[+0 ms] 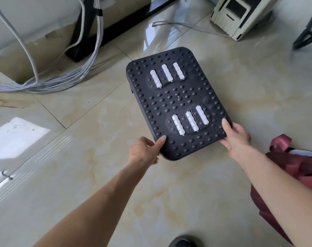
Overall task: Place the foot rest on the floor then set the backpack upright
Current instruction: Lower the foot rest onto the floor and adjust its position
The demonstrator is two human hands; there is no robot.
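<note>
The foot rest (176, 102) is a black studded board with two groups of three white rollers, seen from above in the middle of the head view over the glossy tiled floor (101, 122). My left hand (145, 150) grips its near left corner, thumb on top. My right hand (234, 135) grips its near right corner, thumb on the studded top. Whether the board touches the floor I cannot tell. The dark red backpack (298, 168) lies slumped on the floor at the right edge, partly behind my right forearm.
A bundle of grey cables (62, 81) trails over the floor at the left beside a black desk foot (105, 41). A cream-coloured device (240, 16) stands at the back right with a loose cable (180, 25). A dark shoe (185, 242) shows at the bottom edge.
</note>
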